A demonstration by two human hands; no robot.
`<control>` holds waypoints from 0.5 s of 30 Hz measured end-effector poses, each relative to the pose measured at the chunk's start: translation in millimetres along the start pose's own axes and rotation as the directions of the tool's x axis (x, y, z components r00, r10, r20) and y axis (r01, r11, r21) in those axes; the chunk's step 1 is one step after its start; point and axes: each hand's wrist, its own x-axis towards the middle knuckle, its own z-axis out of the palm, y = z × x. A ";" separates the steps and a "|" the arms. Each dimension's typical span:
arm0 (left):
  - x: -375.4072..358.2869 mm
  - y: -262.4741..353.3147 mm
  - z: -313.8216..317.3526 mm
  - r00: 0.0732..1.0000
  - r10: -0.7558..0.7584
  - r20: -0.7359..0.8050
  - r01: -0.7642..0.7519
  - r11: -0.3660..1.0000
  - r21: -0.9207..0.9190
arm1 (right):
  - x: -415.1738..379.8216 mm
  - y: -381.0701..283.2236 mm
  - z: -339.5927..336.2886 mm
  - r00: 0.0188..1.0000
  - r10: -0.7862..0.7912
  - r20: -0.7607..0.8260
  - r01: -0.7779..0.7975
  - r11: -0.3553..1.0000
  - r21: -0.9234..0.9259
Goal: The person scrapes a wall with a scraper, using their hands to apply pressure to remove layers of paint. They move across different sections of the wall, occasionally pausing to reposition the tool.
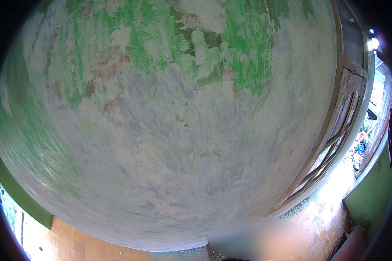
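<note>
A large wall point(174, 130) fills most of the head view, with patches of green paint in its upper part and scraped grey and whitish plaster lower down. Neither my left hand nor my right hand shows in the frame. At the bottom, right of the middle, a blurred oval patch hides what lies behind it.
A wooden frame with bars point(331, 141) runs along the wall's right edge. Tiled floor point(80, 239) shows at the bottom left, with debris near the wall's foot. Bright openings lie at both sides; a green wall point(372, 195) stands at the lower right.
</note>
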 end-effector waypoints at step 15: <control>62.5 76.7 -77.4 0.810 -0.540 0.230 0.586 0.761 -0.278 | 87.2 -18.4 -26.6 0.927 -0.352 0.126 0.309 0.534 -0.787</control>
